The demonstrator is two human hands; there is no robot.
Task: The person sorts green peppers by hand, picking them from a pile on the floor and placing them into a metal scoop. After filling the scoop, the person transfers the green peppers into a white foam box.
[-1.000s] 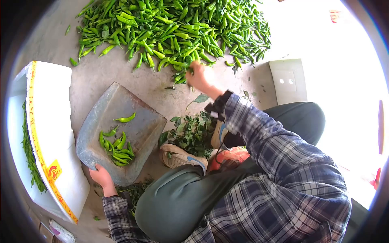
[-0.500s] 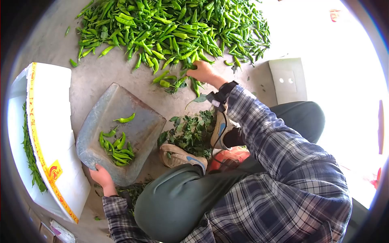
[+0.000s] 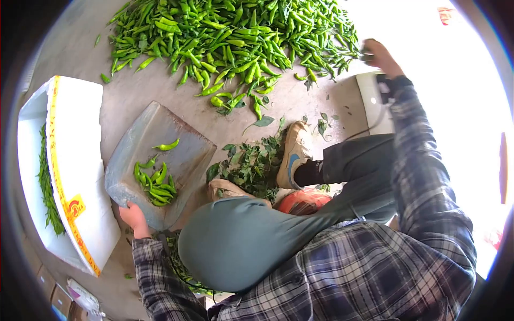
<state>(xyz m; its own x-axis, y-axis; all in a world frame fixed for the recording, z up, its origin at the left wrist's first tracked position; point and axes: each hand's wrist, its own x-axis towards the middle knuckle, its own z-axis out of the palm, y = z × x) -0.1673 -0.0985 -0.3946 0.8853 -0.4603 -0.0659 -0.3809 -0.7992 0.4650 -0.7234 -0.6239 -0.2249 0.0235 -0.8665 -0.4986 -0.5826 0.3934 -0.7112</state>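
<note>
At the lower left, my left hand [image 3: 134, 216] grips the back edge of a worn grey metal scoop [image 3: 187, 142]. Several green chili peppers [image 3: 159, 188] lie in the scoop, and one lies apart from them. A big heap of green chili peppers [image 3: 230, 35] spreads over the floor at the top. My right hand [image 3: 379, 54] is at the heap's right edge, blurred, with its fingers closed. Something small and dark shows at its fingertips, too smeared to name.
On the left stands a white foam box [image 3: 80, 144] with green peppers inside. Leafy stems [image 3: 254, 168] lie between my shoes [image 3: 293, 152], beside a red bag [image 3: 304, 201]. A pale block [image 3: 372, 101] sits at the right. Loose leaves [image 3: 323, 125] dot the floor.
My right hand has moved right and up, from the heap's lower edge to its right edge. The left hand stays on the scoop. The view has shifted slightly.
</note>
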